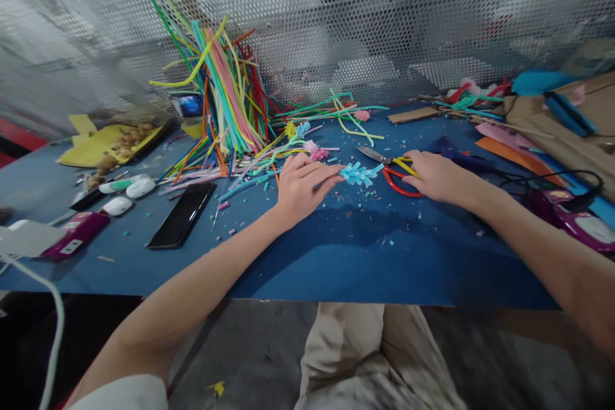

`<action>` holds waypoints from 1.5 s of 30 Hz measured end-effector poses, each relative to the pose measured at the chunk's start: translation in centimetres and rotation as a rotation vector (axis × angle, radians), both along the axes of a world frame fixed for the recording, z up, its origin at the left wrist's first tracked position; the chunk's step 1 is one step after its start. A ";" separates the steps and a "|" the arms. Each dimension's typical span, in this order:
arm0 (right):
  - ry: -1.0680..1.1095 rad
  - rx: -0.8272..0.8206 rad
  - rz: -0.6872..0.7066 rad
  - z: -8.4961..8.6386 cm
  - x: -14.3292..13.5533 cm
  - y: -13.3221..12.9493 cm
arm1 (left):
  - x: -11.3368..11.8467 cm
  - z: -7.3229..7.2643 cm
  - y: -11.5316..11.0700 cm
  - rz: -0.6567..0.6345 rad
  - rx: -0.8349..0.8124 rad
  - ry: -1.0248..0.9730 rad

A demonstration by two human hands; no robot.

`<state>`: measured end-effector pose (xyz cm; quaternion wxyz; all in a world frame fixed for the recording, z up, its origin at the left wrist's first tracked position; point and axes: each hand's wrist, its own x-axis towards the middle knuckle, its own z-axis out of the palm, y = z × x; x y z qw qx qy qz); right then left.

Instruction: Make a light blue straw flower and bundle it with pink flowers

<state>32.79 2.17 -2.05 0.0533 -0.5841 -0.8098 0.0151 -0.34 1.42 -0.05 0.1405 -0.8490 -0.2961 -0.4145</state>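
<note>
My left hand [303, 189] pinches one end of a light-blue, leaf-like pipe-cleaner piece [359, 174] above the blue table [298, 269]. To the right, the fingers of my right hand [432, 174] are closed on the yellow handle of a pair of scissors [406, 168]. The scissors' red handle loop hangs below, and their blades are a little apart, pointing left just above the blue piece. Small pink pipe-cleaner flowers [317, 151] lie behind my left hand.
A tall bunch of coloured pipe cleaners [225, 90] stands at the back left, before a perforated metal screen [336, 19]. A black phone [181, 216] lies left; purple devices [79, 235] sit farther left. Cardboard [538, 109] and orange paper [509, 157] lie right. Small clippings dot the table.
</note>
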 end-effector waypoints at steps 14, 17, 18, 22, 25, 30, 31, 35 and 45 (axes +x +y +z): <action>0.358 -0.037 -0.096 3.0 -1.8 -1.9 | 0.0 0.3 0.0 0.008 -0.067 -0.146; 0.848 -0.173 0.006 3.5 -3.0 -2.8 | 0.0 0.8 0.0 0.034 -0.094 -0.194; 0.961 -0.213 0.059 3.6 -3.3 -3.1 | 0.1 0.9 -0.1 0.049 -0.110 -0.218; 1.163 -0.277 0.280 3.1 -4.1 -3.6 | 0.1 1.3 -0.2 0.091 -0.182 -0.312; 1.174 -0.349 0.364 2.3 -4.4 -3.7 | 0.1 1.2 -0.1 0.081 -0.210 -0.364; 1.092 -0.388 0.373 1.5 -4.8 -4.1 | 0.2 1.2 -0.2 0.054 -0.210 -0.388; 1.057 -0.382 0.384 1.4 -4.9 -4.1 | 0.2 1.2 -0.3 0.049 -0.216 -0.388; 0.933 -0.315 0.414 1.4 -4.9 -4.2 | 0.3 1.2 -0.3 0.042 -0.253 -0.362; 0.910 -0.332 0.344 2.3 -5.3 -4.9 | 0.6 1.0 -0.6 0.052 -0.280 -0.335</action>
